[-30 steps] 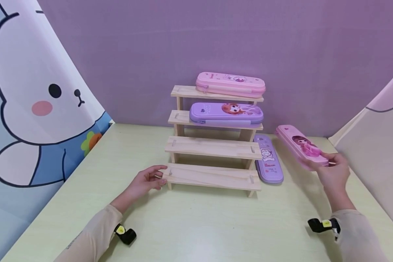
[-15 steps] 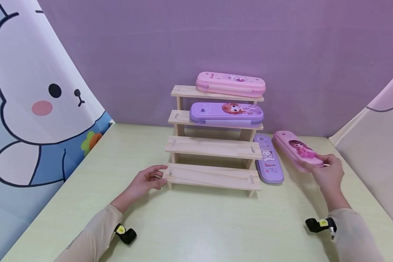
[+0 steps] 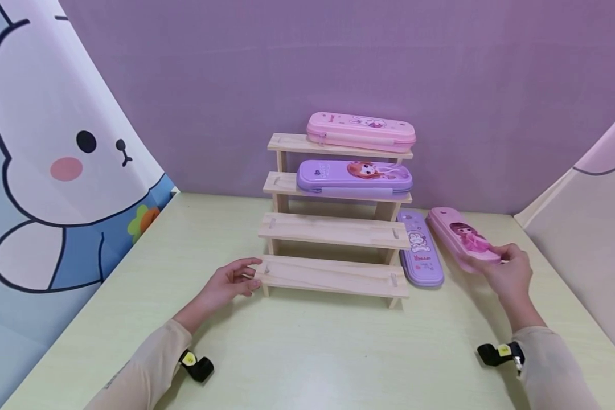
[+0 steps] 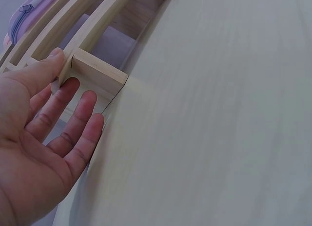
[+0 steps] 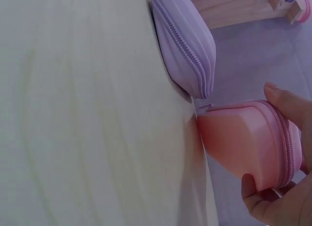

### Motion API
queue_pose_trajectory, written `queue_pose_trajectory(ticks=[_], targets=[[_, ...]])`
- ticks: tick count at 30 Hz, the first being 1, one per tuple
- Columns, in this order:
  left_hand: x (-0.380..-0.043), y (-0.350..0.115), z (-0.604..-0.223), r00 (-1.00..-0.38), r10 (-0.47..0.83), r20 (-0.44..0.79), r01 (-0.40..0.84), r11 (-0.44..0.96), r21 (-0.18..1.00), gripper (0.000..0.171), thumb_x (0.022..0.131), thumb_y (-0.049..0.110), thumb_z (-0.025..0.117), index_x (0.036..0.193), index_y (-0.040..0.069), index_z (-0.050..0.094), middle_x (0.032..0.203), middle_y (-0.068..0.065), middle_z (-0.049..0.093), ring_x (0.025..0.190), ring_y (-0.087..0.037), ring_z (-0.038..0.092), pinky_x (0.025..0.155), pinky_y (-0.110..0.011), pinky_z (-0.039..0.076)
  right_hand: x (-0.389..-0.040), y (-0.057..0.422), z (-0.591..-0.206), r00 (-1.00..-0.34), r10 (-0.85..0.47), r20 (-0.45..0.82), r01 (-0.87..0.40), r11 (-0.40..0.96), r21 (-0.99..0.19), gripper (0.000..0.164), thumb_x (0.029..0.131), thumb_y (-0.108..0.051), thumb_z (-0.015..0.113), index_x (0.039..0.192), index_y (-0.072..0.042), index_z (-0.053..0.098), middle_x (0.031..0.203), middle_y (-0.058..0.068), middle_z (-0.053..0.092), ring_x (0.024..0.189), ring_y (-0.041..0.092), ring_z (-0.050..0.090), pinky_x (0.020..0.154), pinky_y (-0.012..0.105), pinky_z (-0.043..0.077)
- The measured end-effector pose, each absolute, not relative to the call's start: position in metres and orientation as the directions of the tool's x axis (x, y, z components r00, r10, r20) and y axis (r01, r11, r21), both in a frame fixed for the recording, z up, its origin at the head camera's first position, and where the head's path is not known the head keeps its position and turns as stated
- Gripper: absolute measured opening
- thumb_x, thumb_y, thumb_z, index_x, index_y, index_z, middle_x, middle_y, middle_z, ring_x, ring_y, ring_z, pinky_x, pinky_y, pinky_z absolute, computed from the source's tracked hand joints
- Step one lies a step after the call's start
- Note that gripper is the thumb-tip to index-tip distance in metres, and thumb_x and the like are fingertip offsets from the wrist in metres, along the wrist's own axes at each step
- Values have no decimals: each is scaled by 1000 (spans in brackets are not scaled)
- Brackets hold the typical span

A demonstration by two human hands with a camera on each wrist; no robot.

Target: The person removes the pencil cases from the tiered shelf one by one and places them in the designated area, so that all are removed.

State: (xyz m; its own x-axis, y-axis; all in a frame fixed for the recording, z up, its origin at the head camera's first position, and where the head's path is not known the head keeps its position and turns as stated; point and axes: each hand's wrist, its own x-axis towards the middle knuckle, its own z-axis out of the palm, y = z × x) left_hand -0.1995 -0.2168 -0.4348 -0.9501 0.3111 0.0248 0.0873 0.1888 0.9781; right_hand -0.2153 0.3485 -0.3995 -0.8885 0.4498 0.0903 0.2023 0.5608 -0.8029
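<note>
My left hand (image 3: 230,280) pinches the left end of the lowest board of a four-step wooden stand (image 3: 333,277), thumb above the board in the left wrist view. To the right of the stand, my right hand (image 3: 511,276) grips the near end of a pink pencil case (image 3: 453,233) with a doll picture. Seen in the right wrist view, that case (image 5: 243,143) tilts, its gripped end raised off the table and its far end low. Right against the stand's side lies a lilac pencil case (image 3: 421,256), partly hidden behind it.
A light pink pencil case (image 3: 361,130) sits on the top step, and a purple pencil case (image 3: 353,177) on the step below. The pale table (image 3: 307,347) meets a purple backdrop (image 3: 225,102) behind. Printed cloths stand at both sides.
My right hand has lowered the pink pencil case and brought it slightly left, beside the lilac one. The left hand and the stand have stayed in place.
</note>
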Motion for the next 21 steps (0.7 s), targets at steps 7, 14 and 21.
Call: queue_pose_trajectory(ticks=[7,14,21], targets=[[-199,-216,-434,-952,306,16,82,204,976,50,93,0,68,138,-8,49,101,-9,63,84,-19,65,72,-30,59,-210,350,-403,-928,360,99,169,641,-749,60,83,-26,81,118,11,50,113,22,47,99,29,41,72,30,38],[-200,-217,-434,-950,311,24,90,197,976,50,93,2,69,138,-8,49,101,-9,63,85,-20,65,72,-30,59,-208,353,-405,-956,277,96,141,723,-676,76,78,-40,85,119,11,48,109,25,52,93,31,47,65,26,42],[-199,-216,-434,-953,304,20,86,206,975,49,93,0,68,138,-8,50,100,-9,63,84,-20,65,72,-30,59,-207,353,-406,-976,206,77,113,772,-626,77,74,-42,88,113,11,48,102,26,54,88,34,50,63,30,44]])
